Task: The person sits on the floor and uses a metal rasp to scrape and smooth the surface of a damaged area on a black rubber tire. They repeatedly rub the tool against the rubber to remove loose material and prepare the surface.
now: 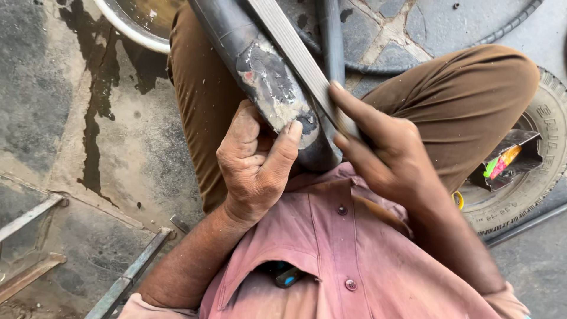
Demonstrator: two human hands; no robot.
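A black rubber inner tube (236, 41) lies across my lap, with a scuffed grey patch area (274, 88) on its upper face. My left hand (254, 162) grips the tube from below, thumb pressed beside the scuffed spot. My right hand (378, 147) holds a long flat grey metal file (295, 50), fingers stretched along its lower end. The file rests diagonally on the tube just right of the scuffed patch.
I sit on wet stone paving (88, 118) in brown trousers and a pink shirt. A metal basin of water (136, 20) stands at the top left. A tyre (531, 165) holding a small box lies to the right. Metal bars (127, 277) lie at lower left.
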